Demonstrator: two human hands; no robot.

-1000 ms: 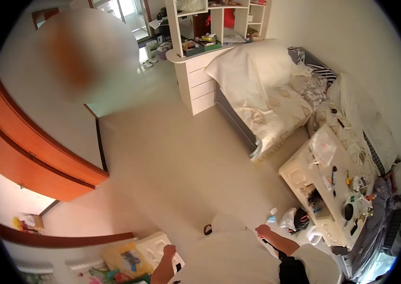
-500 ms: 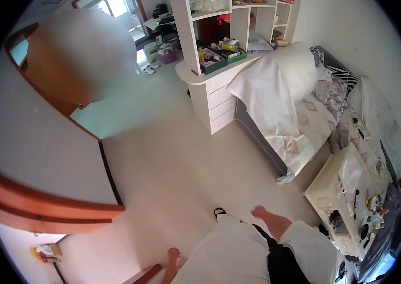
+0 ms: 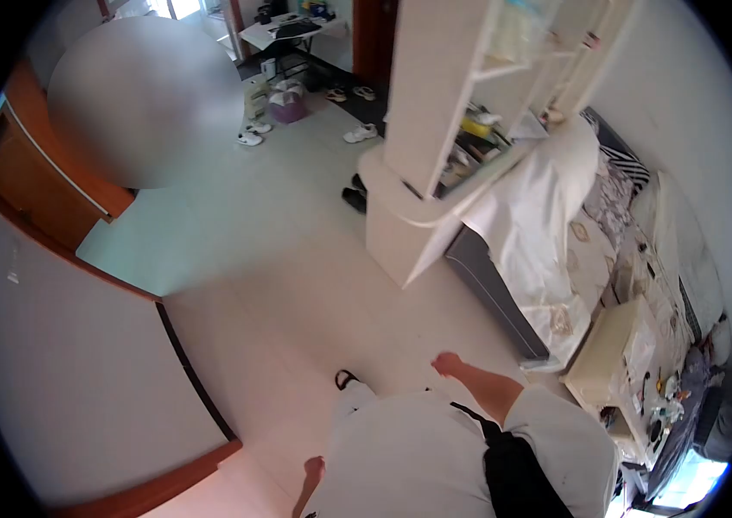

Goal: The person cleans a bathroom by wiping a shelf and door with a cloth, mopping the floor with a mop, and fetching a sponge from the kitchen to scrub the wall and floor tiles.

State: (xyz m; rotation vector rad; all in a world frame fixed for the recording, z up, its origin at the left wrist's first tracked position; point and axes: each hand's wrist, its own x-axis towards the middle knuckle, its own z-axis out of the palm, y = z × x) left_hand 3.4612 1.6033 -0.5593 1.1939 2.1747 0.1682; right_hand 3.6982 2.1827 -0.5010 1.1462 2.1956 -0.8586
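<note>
My right hand [image 3: 447,363] is stretched out ahead of my body, above the pale floor [image 3: 297,345]. Its fingers look loosely bent and a little apart, and I see nothing in them. Low on the left, my left hand [image 3: 315,469] hangs beside my white shirt [image 3: 409,457] with its fingers curled in; no object shows there. Neither hand touches furniture. A black strapped bag [image 3: 513,470] lies across my front. One foot in a black sandal [image 3: 346,379] shows ahead of the shirt.
A pale shelf cabinet [image 3: 435,95] stands ahead right, beside a bed [image 3: 504,289] with a white cover. A cream cabinet [image 3: 595,350] with clutter is at right. Shoes [image 3: 360,133] and a purple tub [image 3: 288,107] lie farther off. A grey wall [image 3: 98,354] runs along the left.
The view has moved forward and turned. The shelf cabinet looks nearer, and more shoes and a white table show at the back. Both hands remain without visible objects.
</note>
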